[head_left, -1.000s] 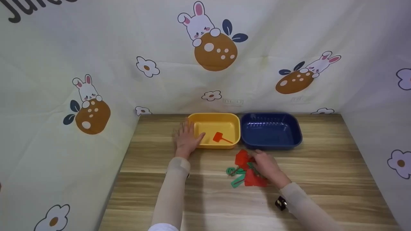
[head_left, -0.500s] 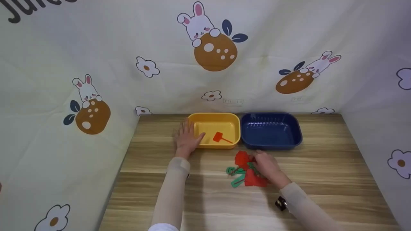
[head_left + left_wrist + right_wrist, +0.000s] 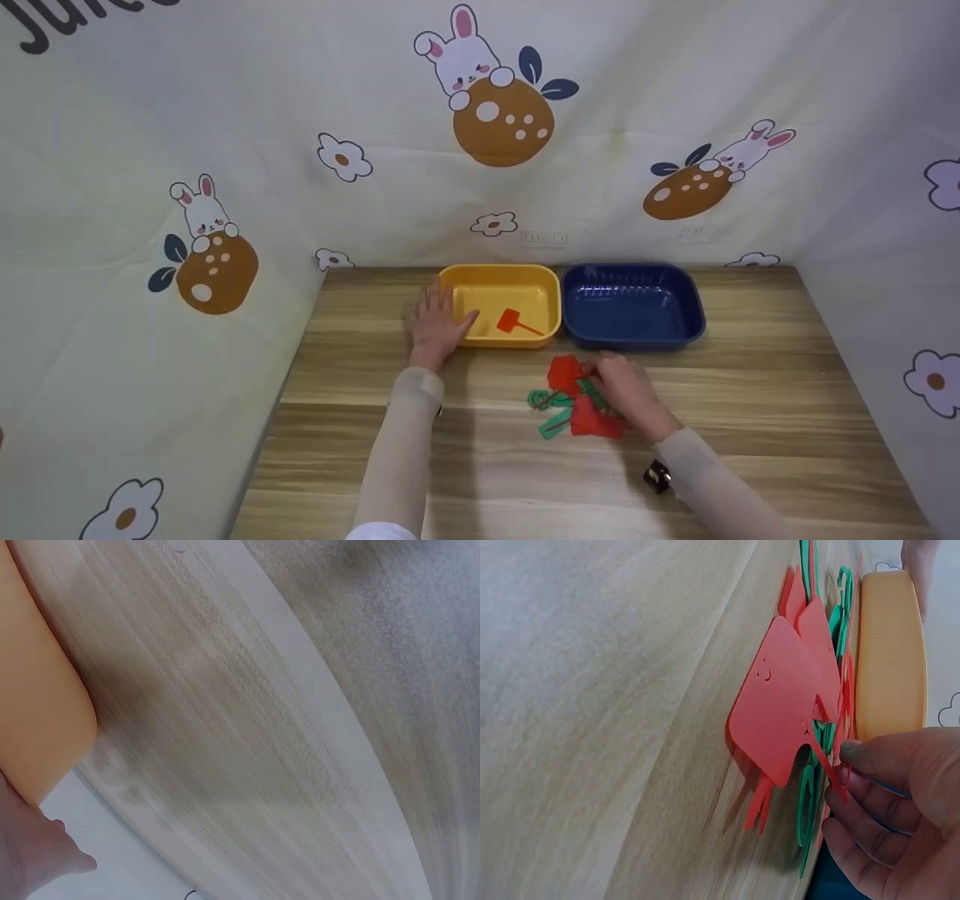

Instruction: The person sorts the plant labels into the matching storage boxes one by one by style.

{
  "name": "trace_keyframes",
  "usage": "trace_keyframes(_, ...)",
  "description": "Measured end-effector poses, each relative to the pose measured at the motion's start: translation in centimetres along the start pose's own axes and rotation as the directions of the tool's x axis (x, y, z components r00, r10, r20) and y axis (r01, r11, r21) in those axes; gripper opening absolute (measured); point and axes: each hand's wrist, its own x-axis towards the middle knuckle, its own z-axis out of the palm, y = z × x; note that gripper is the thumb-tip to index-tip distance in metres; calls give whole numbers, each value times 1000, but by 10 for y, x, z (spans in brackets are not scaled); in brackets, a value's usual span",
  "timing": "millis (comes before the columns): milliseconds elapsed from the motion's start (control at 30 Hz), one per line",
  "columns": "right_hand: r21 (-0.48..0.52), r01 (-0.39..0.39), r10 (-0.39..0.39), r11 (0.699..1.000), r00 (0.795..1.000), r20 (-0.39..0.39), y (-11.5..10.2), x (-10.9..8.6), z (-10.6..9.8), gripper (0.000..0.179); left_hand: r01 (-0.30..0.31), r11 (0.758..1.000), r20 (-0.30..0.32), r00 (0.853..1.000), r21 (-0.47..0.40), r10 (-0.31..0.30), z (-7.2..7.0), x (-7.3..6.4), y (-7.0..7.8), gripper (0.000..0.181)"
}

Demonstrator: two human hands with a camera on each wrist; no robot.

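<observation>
Right hand point(image 3: 622, 382) pinches a red stick point(image 3: 828, 770) — likely picking, needing lift-out; left hand point(image 3: 435, 326) lies spread, empty, at yellow tray point(image 3: 517, 343), nine o'clock.

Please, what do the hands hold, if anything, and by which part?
Right hand seems to pinch a red piece by its thin stick. Left hand, spread at the yellow tray, shows no grip.

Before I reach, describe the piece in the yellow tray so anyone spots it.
On the wooden table, find the yellow tray beside the blue tray. The orange piece inside has a broad head and thin stem; unlike the red and green pile, it lies alone.
</observation>
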Motion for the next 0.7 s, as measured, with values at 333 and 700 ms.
trace_keyframes(333,9,12,-12,1000,1000,-25,4,-3,-2,11,-6,1000,2,1000,-3,6,1,2,-1,87)
trace_keyframes(700,69,7,-5,998,1000,-19,7,-5,-6,13,-22,999,-33,999,-31,21,5,3,-3,86)
